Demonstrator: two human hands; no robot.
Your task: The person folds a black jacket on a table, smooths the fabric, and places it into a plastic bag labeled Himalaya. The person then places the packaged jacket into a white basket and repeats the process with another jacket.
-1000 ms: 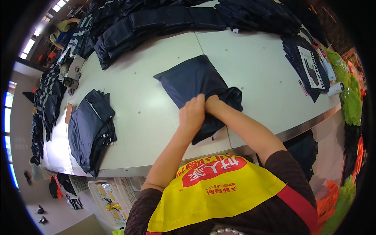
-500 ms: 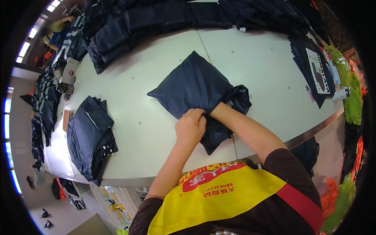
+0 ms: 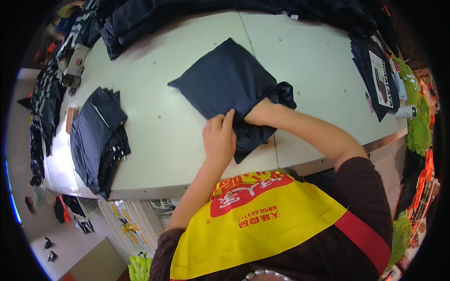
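Note:
A square navy fabric pouch (image 3: 225, 77) lies flat on the table in front of me, one corner pointing away. My left hand (image 3: 219, 138) grips its near edge, fingers bent over the cloth and the index finger lying along it. From the right, my right hand (image 3: 260, 112) reaches into the opening; its fingers are hidden under the navy cloth, so their pose cannot be made out. Loose, bunched navy fabric (image 3: 253, 140) hangs out below and to the right of the opening, under my right wrist.
On the white table (image 3: 159, 154), a stack of navy pouches (image 3: 96, 136) lies at left. Folded dark garments (image 3: 183, 21) line the far edge. At right are flat dark bags (image 3: 372, 75), a small white roll (image 3: 405, 112) and lime-green cloth (image 3: 417, 122).
My right hand has drawn back slightly, showing more of its back, and my right elbow has swung outward. My left index finger has straightened. The whole view has shifted.

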